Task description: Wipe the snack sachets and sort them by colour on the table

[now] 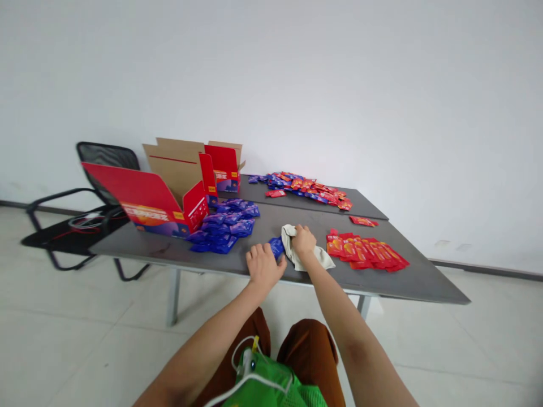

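Near the table's front edge, my left hand (263, 263) is closed on the end of a blue sachet (276, 247), pressing it to the tabletop. My right hand (304, 242) grips a bunched off-white cloth (320, 259), whose folded edge touches the sachet's right side. To the left of my hands lie rows of overlapping blue sachets (229, 226). Right of the cloth, a row of red sachets (365, 251) is fanned out. My palms and the cloth hide part of the held sachet.
An open red carton (148, 198) stands on the table's left, with another open carton (227, 169) behind. A mixed heap of red and blue sachets (305, 188) lies at the back of the grey table (407, 271). A black chair (108, 164) stands left.
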`<action>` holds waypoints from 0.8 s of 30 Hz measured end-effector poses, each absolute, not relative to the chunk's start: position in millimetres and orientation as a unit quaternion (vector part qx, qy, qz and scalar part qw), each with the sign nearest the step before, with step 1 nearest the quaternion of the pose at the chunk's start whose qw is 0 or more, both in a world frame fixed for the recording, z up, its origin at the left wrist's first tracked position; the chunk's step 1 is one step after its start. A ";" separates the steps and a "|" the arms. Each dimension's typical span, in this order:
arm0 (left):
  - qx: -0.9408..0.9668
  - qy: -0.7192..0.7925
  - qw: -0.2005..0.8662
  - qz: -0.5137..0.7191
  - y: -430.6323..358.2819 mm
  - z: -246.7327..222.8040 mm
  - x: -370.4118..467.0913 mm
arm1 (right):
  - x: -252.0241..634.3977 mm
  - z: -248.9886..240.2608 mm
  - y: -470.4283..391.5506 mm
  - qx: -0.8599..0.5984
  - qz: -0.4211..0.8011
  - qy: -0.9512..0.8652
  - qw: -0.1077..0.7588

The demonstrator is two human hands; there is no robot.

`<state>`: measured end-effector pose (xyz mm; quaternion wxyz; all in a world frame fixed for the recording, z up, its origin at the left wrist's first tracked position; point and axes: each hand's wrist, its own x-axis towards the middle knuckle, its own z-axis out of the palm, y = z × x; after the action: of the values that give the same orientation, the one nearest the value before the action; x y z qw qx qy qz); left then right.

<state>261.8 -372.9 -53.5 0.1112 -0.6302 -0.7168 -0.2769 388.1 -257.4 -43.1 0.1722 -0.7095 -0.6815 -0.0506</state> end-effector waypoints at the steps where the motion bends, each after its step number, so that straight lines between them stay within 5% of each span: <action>1: -0.637 -0.720 0.105 -0.253 -370.1 -49.7 262.4 | 389.7 -44.3 -259.0 -0.713 -0.046 -0.677 0.178; 7: -0.706 -0.692 0.032 -0.146 -362.4 -36.9 247.9 | 397.0 -45.3 -264.9 -0.720 -0.025 -0.666 0.193; 17: -0.459 -0.830 0.042 -0.313 -312.1 67.6 143.6 | 399.4 -45.7 -262.1 -0.721 0.000 -0.661 0.205; 24: -0.466 -0.842 0.047 -0.267 -275.2 64.8 107.5 | 400.9 -42.6 -264.1 -0.723 0.013 -0.660 0.204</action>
<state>107.5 -275.2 64.8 0.0466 -0.4662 -0.8421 -0.2672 400.9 -264.1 -42.6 0.2044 -0.7229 -0.6599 0.0134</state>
